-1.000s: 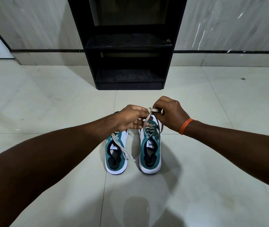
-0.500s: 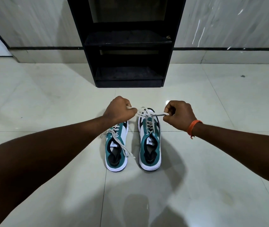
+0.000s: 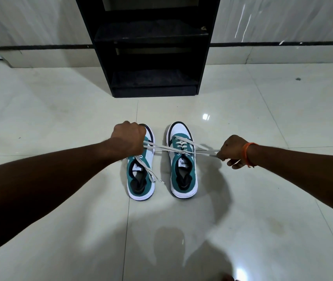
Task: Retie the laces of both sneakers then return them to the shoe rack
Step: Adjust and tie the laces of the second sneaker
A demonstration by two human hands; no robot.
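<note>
Two teal-and-white low-top sneakers side by side on a glossy pale tiled floor (image 3: pixel 263 199), toes pointing toward a black open shoe rack (image 3: pixel 151 47) standing against a grey marbled wall (image 3: pixel 29 19).

Right-hand teal-and-white sneaker (image 3: pixel 183 175) with flat off-white laces (image 3: pixel 181 148) pulled taut sideways from a knot at the top eyelets. Left hand (image 3: pixel 129 138) clenched in a fist around the lace strands on the left, hovering over the toe of the left-hand teal-and-white sneaker (image 3: pixel 141 179). Right hand (image 3: pixel 234 151), orange band (image 3: pixel 247 154) at the wrist, fingers curled tight, pinching the lace strands to the right of the shoe.

Left-hand sneaker unfastened, its loose off-white lace (image 3: pixel 151 173) trailing down over the opening and onto the tile beside it. Both sneakers well apart from the rack, its dark shelves in shadow. Both forearms reaching in from the lower corners.
</note>
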